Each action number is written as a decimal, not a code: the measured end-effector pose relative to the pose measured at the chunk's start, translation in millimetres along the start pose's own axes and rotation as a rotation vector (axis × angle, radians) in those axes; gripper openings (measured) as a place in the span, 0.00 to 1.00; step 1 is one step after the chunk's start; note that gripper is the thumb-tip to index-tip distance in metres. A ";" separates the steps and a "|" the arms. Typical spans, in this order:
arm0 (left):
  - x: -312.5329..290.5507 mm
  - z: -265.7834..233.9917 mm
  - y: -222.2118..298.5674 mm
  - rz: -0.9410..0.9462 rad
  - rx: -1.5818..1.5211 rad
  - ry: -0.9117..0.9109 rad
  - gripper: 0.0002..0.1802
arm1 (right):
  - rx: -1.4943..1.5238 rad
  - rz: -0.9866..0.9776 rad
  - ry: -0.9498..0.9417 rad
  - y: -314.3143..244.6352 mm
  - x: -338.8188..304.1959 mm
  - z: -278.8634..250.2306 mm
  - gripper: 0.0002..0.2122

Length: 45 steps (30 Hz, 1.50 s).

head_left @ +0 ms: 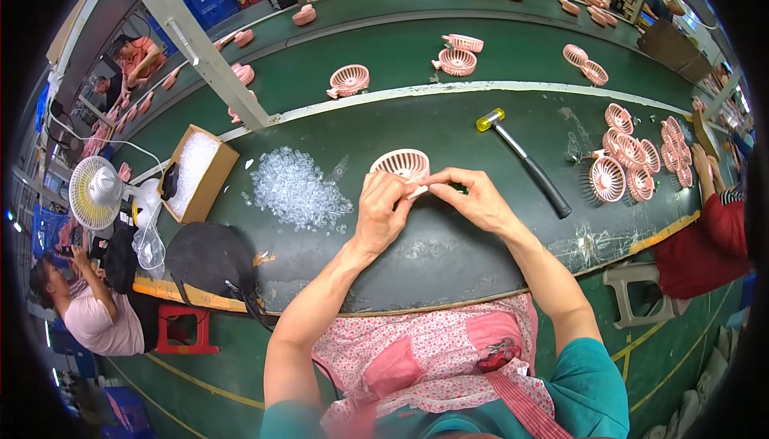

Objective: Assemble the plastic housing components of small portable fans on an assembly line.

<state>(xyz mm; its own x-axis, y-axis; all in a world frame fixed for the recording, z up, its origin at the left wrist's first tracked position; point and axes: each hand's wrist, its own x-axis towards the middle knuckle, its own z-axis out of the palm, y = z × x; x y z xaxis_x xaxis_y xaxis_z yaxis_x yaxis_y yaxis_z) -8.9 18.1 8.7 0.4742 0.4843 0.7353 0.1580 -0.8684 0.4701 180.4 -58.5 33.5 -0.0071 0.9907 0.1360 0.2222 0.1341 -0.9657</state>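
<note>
Teal-sleeved arms [553,280] inward, fingers [458,175] at pink grille [403,162]

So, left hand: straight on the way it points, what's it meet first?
Likely the pink fan housing, which the left hand seems to grip; exact depth is unclear.

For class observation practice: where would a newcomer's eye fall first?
Probably on the left hand and right hand, meeting at a pink fan housing in mid-picture. Left of it glitters a heap of clear plastic pieces; to its right lies a yellow-headed hammer, with clustered pink housings farther right.
</note>
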 end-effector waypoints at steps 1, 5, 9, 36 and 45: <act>1.5 -0.9 0.6 -0.007 -0.026 0.014 0.09 | 0.038 0.010 -0.011 -0.7 2.2 -1.5 0.10; 3.2 -8.0 -0.5 -0.037 -0.061 0.000 0.07 | -0.087 -0.112 0.000 -9.1 3.2 2.6 0.08; 6.3 -11.2 4.4 -0.018 -0.181 -0.081 0.06 | -0.285 -0.250 0.119 -14.6 -9.0 8.4 0.05; -8.2 16.8 19.1 0.079 0.327 -0.230 0.24 | -1.244 0.037 0.445 57.7 -38.7 -100.9 0.16; -13.6 9.6 17.1 0.074 0.338 -0.212 0.25 | -0.628 -0.241 0.467 -36.3 -41.0 -55.9 0.13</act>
<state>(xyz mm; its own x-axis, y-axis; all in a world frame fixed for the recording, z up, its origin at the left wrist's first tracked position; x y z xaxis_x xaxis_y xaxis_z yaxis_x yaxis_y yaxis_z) -4.4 -4.4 2.1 0.6576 0.4172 0.6273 0.3760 -0.9033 0.2065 227.2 -105.3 75.4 0.2518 0.8058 0.5360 0.7722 0.1665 -0.6132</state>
